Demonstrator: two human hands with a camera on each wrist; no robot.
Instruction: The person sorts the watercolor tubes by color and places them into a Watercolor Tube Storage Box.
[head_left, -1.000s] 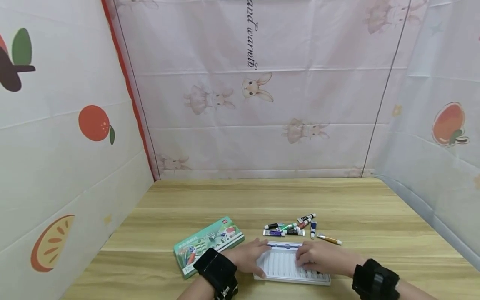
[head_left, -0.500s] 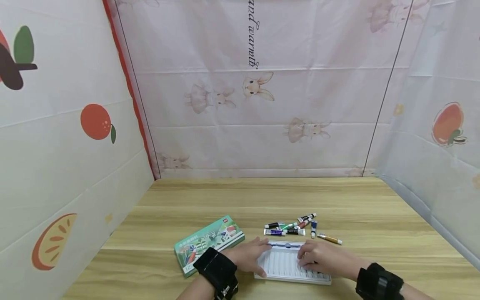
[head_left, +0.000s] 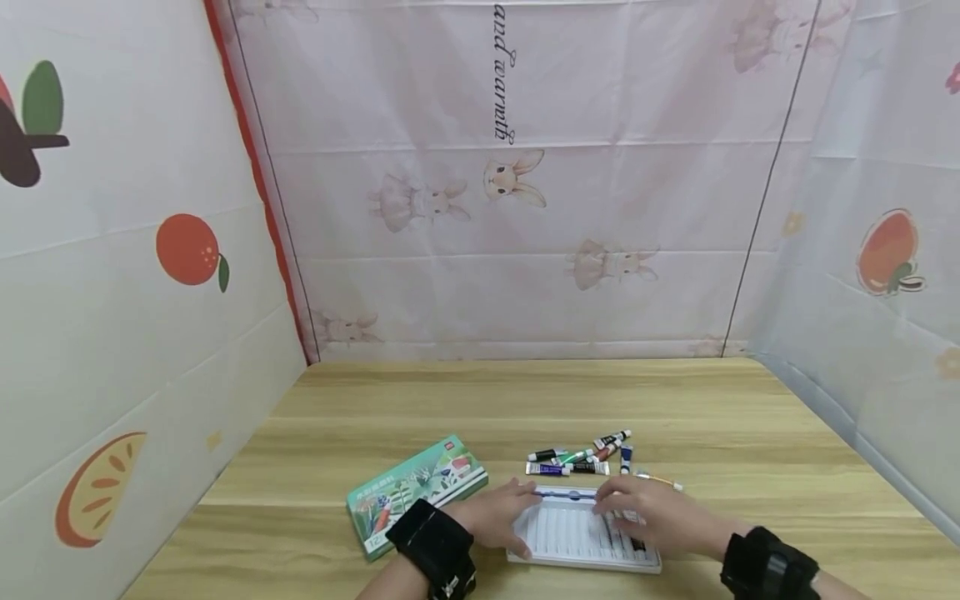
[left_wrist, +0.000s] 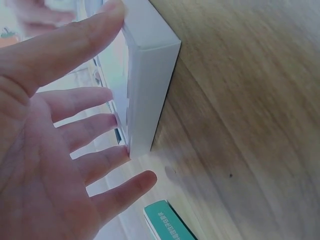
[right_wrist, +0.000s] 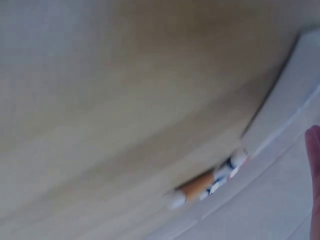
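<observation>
A white slotted tray in a shallow white box [head_left: 566,533] lies near the front of the table. My left hand [head_left: 491,512] rests at its left end, fingers fairly straight; the thumb and several fingertips touch the rim in the left wrist view. Over the right part of the tray hovers my right hand [head_left: 652,512], its fingers loosely bent with nothing seen between them. Part of a dark tube [head_left: 637,544] shows in the tray below that hand. In the right wrist view only a finger edge [right_wrist: 314,170] appears, near an orange-and-white paint tube [right_wrist: 200,185].
Behind the tray lies a loose group of paint tubes, among them a purple one [head_left: 547,469], a green one [head_left: 573,457] and a blue one [head_left: 626,458]. A green printed box [head_left: 416,492] sits to the left. Printed cloth walls [head_left: 525,250] enclose the table [head_left: 450,392].
My right hand has risen a little from the tray and shifted right, its fingers loosening, so more of the slots and the dark tube show. The left hand stays put.
</observation>
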